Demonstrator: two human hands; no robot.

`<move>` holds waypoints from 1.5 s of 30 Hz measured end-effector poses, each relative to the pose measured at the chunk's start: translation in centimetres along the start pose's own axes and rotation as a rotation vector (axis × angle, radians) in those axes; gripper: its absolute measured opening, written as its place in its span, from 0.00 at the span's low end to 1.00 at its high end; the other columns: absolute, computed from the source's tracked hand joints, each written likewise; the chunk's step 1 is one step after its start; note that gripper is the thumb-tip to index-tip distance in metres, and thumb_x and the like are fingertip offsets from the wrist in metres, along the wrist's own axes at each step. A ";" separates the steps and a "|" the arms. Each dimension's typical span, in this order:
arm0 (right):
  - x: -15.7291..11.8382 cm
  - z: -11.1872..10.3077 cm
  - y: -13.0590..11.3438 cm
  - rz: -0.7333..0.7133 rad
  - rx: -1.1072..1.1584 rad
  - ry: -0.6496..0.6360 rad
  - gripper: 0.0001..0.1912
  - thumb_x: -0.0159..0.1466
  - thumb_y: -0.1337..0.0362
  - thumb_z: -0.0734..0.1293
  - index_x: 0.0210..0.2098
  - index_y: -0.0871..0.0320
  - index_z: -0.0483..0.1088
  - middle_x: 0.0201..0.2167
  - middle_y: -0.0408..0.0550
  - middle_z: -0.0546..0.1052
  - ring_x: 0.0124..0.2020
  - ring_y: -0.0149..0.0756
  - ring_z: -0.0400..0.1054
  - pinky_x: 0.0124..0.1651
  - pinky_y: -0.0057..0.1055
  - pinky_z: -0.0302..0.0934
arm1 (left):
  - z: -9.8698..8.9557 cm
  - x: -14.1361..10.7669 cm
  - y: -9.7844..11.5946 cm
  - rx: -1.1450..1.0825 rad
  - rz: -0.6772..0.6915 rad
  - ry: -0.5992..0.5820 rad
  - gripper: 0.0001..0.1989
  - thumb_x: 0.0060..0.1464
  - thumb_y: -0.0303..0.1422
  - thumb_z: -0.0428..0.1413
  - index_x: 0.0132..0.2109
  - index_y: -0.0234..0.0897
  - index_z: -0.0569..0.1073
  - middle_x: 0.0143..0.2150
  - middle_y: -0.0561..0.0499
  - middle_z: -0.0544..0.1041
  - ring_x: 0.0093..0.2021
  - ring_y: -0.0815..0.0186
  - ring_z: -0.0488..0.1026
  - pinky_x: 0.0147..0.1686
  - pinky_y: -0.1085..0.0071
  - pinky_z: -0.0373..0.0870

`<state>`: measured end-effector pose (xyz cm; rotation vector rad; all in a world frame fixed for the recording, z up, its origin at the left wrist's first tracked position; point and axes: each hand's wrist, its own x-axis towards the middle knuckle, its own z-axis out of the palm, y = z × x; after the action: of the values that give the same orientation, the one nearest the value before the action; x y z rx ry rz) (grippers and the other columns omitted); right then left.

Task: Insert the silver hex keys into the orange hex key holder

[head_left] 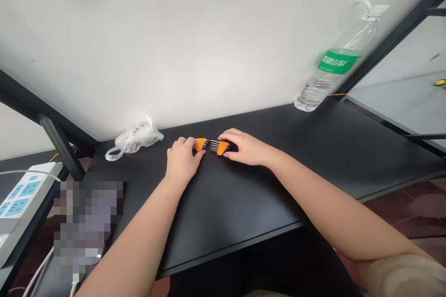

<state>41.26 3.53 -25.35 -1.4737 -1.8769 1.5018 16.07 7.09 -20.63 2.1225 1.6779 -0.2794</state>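
Note:
Two sets of metal hex keys in orange holders are side by side over the middle of the black table. My left hand [181, 158] is closed around the left hex key set [201, 144], its thumb at the near side. The right hex key set [223, 148] is pinched between the thumb and fingers of my right hand [242, 146]. Its thin metal rods point left toward the other set, with only a small gap or contact between them; which one I cannot tell. My fingers hide parts of both sets.
A crumpled clear plastic bag [135, 138] lies at the back left by the white wall. Toward the back right stands a plastic water bottle [338, 61] with a green label. A white power strip [24, 192] and a pixelated, blurred-out object [88, 218] are at the left.

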 end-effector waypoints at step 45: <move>1.2 1.0 -0.6 0.093 0.962 -0.101 0.19 0.57 0.63 0.77 0.48 0.57 0.77 0.37 0.45 0.81 0.40 0.36 0.76 0.50 0.36 0.69 | -0.9 -0.6 2.0 -0.352 0.234 -0.170 0.14 0.54 0.45 0.64 0.42 0.42 0.79 0.37 0.51 0.78 0.38 0.62 0.74 0.40 0.67 0.70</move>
<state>39.75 4.07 -25.65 -1.0119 -0.8466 2.1000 17.73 6.57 -19.15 1.9443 1.2634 -0.0825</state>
